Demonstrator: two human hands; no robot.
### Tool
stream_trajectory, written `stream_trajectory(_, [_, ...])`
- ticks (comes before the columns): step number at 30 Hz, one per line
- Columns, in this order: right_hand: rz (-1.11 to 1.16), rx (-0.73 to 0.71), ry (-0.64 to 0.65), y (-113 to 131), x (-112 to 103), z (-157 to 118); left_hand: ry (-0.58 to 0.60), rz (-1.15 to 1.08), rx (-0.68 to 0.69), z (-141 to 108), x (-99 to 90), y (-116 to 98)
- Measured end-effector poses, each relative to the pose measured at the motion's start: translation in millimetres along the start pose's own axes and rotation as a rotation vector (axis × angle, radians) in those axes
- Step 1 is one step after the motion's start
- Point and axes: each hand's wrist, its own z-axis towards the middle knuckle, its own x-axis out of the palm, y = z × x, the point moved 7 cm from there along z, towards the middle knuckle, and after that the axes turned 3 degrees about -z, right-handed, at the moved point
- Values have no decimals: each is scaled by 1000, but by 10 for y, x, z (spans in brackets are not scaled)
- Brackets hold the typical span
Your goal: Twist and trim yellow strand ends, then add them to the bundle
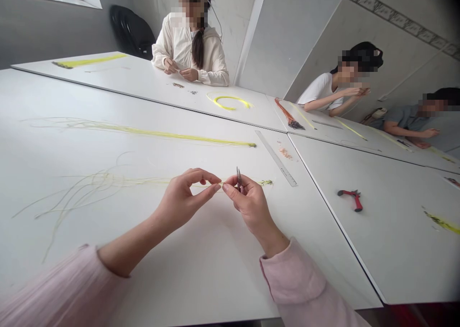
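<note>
My left hand (187, 192) is closed in a pinch of thumb and forefinger, its tips almost meeting those of my right hand. Whatever is pinched there is too fine to make out. My right hand (247, 200) is closed too, with small pointed scissors (239, 179) held in it, blades upward; their handles are mostly hidden by the fingers. On the table behind both hands lies a loose bundle of thin yellow strands (104, 177), fanning out at the left. Its dark-tipped end (266, 182) shows just past my right hand. Farther back is a second, straighter yellow bundle (179, 136).
A clear ruler (276, 158) lies beside a small peach-coloured pile (285, 153). Red-handled pliers (351, 198) rest on the right table (388, 250). Across the tables sit several people working with their hands, near a yellow coil (230, 98) and an orange bundle (285, 112).
</note>
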Motion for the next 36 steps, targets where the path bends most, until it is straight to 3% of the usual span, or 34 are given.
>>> stream_trajectory(8, [-132, -38, -29, -2, 30, -15, 21, -88, -122, 1, 20, 111])
stream_trajectory(16, [-161, -98, 48, 56, 90, -60, 25, -71, -189, 20, -35, 102])
stream_trajectory(25, [-319, -280, 115, 120, 174, -93, 80, -146, -166, 15, 2, 117])
stream_trajectory(36, [-374, -267, 166, 89, 206, -89, 98, -99, -175, 16, 8, 41])
